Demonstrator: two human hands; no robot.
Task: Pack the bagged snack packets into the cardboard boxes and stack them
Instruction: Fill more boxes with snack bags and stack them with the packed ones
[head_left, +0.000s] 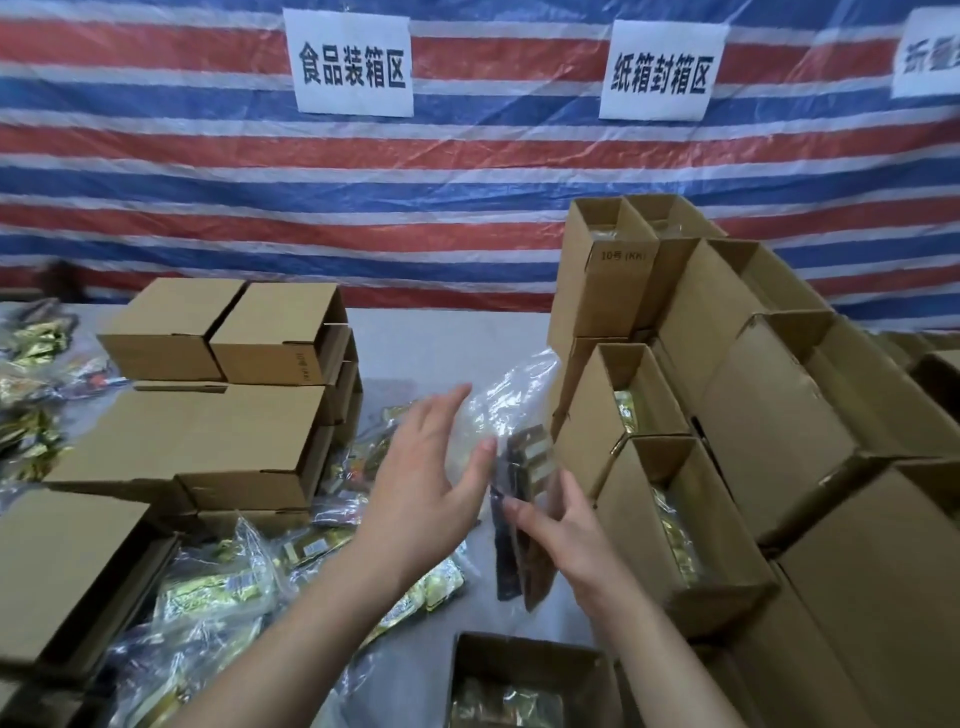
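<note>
Both hands work at the middle of the counter (447, 338). The right hand (563, 530) grips the lower part of a clear plastic bag (511, 400) holding dark snack packets (524, 467); its fingers curl round the bag from the right side. The left hand (431, 462) is spread, fingers straight, thumb tip touching the bag's left face; it grips nothing. The bag is held upright above the counter, just left of an open cardboard box (675, 519) that already contains gold packets. More open boxes (779, 415) are stacked to the right, rising toward the rear. A stack of closed boxes (223, 415) stands at the left. Loose bagged packets (218, 597) lie on the counter at lower left. Another open box (524, 680) sits at the bottom edge. A striped tarpaulin (467, 182) carrying white signs (353, 62) hangs behind.
</note>
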